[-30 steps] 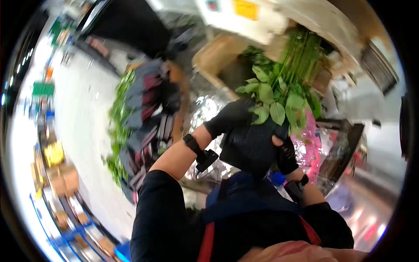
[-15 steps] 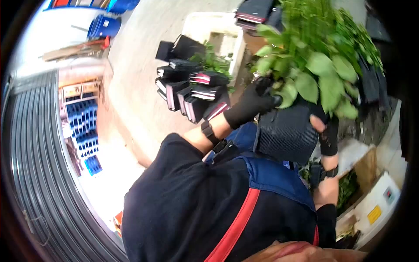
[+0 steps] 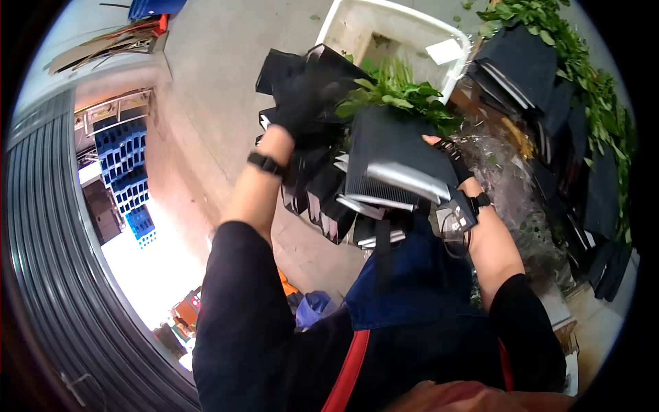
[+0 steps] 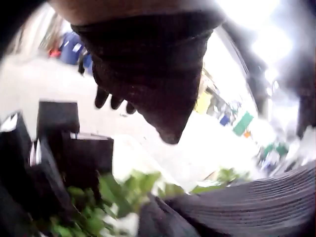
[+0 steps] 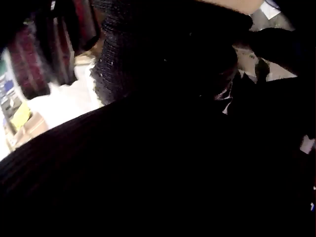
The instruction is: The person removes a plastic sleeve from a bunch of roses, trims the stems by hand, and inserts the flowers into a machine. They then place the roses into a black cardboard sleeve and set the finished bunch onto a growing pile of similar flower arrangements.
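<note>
Black ribbed paper wraps the bunch up close to the chest in the head view, green leaves poking out of its far end over the white crate. Right hand, in a fingerless glove, is curled round the wrap's side and carries it. Left hand, gloved in black, is up at the leafy end beside the stack of wrapped bundles; whether it pinches anything there, I can't tell. More dark wraps and greens lie along the right, clear film next to them. Over to the left wrist view: the glove hangs with fingers loosely bent and nothing visible inside them, leaves and the ribbed wrap below, apart from it. Right wrist view: nearly all dark, just the knit glove pressed against the ribbed paper. The risk, as I judge it: one hand bears the whole bunch, so a slack grip could let the stems slide out of the open sleeve, or a squeeze could crush the leaves.
</note>
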{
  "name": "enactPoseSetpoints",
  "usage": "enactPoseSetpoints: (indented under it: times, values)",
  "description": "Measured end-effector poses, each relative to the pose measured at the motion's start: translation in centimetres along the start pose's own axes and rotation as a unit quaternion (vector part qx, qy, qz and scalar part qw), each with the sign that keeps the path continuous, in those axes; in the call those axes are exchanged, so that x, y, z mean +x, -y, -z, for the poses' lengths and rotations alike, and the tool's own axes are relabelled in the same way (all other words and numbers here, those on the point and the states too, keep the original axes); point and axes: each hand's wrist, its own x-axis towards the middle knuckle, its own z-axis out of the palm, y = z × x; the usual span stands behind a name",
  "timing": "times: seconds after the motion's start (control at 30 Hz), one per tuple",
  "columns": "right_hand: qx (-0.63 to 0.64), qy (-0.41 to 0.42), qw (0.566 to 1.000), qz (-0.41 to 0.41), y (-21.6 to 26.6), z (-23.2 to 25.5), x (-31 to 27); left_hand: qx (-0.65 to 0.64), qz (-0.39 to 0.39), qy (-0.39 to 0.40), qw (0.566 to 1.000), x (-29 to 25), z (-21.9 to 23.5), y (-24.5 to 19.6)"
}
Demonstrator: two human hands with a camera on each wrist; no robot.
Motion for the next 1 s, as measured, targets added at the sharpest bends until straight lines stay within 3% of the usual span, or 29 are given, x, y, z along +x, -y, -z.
enactPoseSetpoints:
  times: [0.03,0.1,0.17,0.23,0.3,0.37,0.4,0.43,0.5,0.53,0.57,0.6,0.63,0.67,0.7,0.73,0.77,0.8,0.83,0.87,0.9,1.0]
  values:
    - [0.020,0.050,0.998,0.011,-2.4,2.9,4.9,0.089,-0.085,0.001,0.992,2.4,-1.8,1.0]
    - [0.035,0.095,0.995,0.005,-5.2,5.3,9.5,0.253,-0.259,-0.003,0.932,6.3,-6.3,2.7]
    - [0.017,0.126,0.992,0.021,-7.3,6.5,11.6,0.263,-0.259,0.063,0.927,8.0,-10.5,3.9]
    - [-0.115,0.132,0.979,0.100,-10.1,7.9,14.3,0.264,-0.223,0.210,0.914,9.2,-10.3,1.5]
    - [-0.099,0.150,0.980,0.082,-9.5,7.1,13.7,0.241,-0.174,0.337,0.893,10.3,-8.8,-1.8]
    - [-0.030,0.194,0.980,0.013,-6.8,4.7,11.5,0.231,-0.150,0.342,0.898,9.1,-9.5,-1.1]
    - [0.064,0.204,0.976,-0.031,-9.3,6.3,13.9,0.225,-0.137,0.326,0.908,8.2,-10.2,-0.4]
    - [-0.208,0.270,0.923,0.181,-5.7,4.8,12.3,0.205,-0.126,0.306,0.921,7.0,-10.8,0.3]
    - [-0.225,0.210,0.943,0.129,-3.7,0.7,9.8,0.090,-0.162,0.265,0.946,4.3,-10.6,0.5]
    - [0.054,0.097,0.988,-0.112,-6.2,0.0,11.1,-0.050,-0.247,0.224,0.941,3.5,-10.2,0.1]
    - [0.089,0.107,0.985,-0.104,-9.7,0.3,14.6,-0.092,-0.271,0.228,0.931,3.1,-11.0,0.3]
    - [0.122,0.115,0.981,-0.093,-11.9,1.2,17.2,-0.010,-0.266,0.190,0.945,1.6,-13.7,1.9]
    - [0.117,0.070,0.989,-0.062,-11.7,1.5,16.8,0.020,-0.303,0.182,0.935,0.8,-16.6,5.8]
    - [0.112,0.034,0.993,-0.031,-11.4,1.1,16.3,0.284,-0.173,0.310,0.891,0.5,-16.2,5.7]
    - [0.119,0.014,0.993,-0.003,-10.2,0.4,15.5,0.281,-0.204,0.207,0.915,0.1,-18.5,9.4]
    - [0.129,-0.005,0.991,0.020,-9.1,-0.1,14.5,0.304,-0.160,0.230,0.911,1.0,-17.6,8.7]
    - [0.115,-0.018,0.993,0.017,-10.2,0.9,15.6,0.277,-0.176,0.233,0.915,1.6,-18.1,10.4]
    - [0.105,-0.038,0.992,0.053,-5.5,-0.9,9.9,0.249,-0.189,0.235,0.920,2.2,-18.9,11.8]
    - [-0.053,-0.072,0.995,0.044,-4.1,-0.5,8.1,0.256,-0.179,0.260,0.914,2.8,-18.1,10.6]
    - [-0.210,-0.107,0.971,0.031,-3.1,0.1,6.8,0.261,-0.169,0.285,0.907,3.8,-16.1,8.9]
    - [-0.308,-0.200,0.923,0.113,-3.9,0.2,6.6,0.266,-0.159,0.310,0.899,5.0,-14.3,7.1]
    - [-0.377,-0.143,0.881,0.249,-1.9,1.3,-0.5,0.217,-0.129,0.365,0.896,7.1,-9.7,1.1]
